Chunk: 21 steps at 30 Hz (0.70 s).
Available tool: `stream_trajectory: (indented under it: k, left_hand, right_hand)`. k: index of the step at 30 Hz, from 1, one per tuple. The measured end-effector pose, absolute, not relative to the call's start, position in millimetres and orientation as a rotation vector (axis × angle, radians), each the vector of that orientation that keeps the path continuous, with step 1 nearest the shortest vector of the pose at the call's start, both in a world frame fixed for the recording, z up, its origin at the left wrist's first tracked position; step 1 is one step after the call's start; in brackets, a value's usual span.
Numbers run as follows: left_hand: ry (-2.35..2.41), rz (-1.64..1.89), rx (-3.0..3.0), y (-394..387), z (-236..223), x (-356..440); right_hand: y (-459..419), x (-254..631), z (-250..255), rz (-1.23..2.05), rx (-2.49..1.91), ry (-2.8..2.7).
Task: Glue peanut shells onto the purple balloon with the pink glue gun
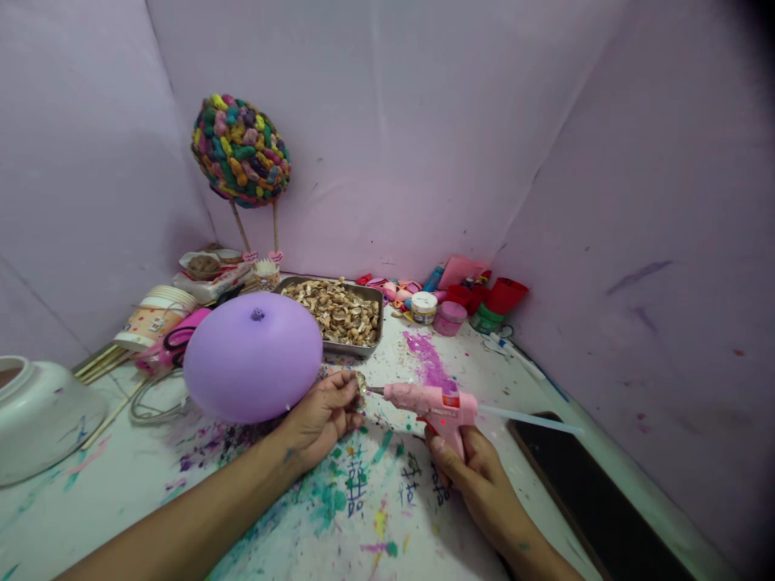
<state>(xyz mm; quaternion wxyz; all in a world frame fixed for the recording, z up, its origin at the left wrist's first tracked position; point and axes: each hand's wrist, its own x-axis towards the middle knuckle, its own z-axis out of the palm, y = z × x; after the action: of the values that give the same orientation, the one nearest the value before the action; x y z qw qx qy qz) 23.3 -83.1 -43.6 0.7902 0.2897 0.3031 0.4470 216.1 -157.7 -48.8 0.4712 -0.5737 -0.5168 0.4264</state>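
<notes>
Pinching one shell piece (362,385) at the nozzle of one pink glue gun (431,399)
Left hand (322,415): narrow grip on the shell piece, near one purple balloon (253,359); right hand (484,476): grip round the gun's handle. Three handwritten dark columns (355,488) mark the table (315,545).

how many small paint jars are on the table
3, side by side beyond the pink glue gun: white jar at left, pink jar in the middle, green jar at right. More could be hidden behind them.
</notes>
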Motion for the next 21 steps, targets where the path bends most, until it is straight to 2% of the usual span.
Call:
stream_trajectory:
  k: [21]
  left_hand:
    - [0.651,0.954,0.642,-83.1,-47.0,23.4]
  right_hand:
    - [-157.5,216.9,-51.7,1.010,-1.386,-1.281]
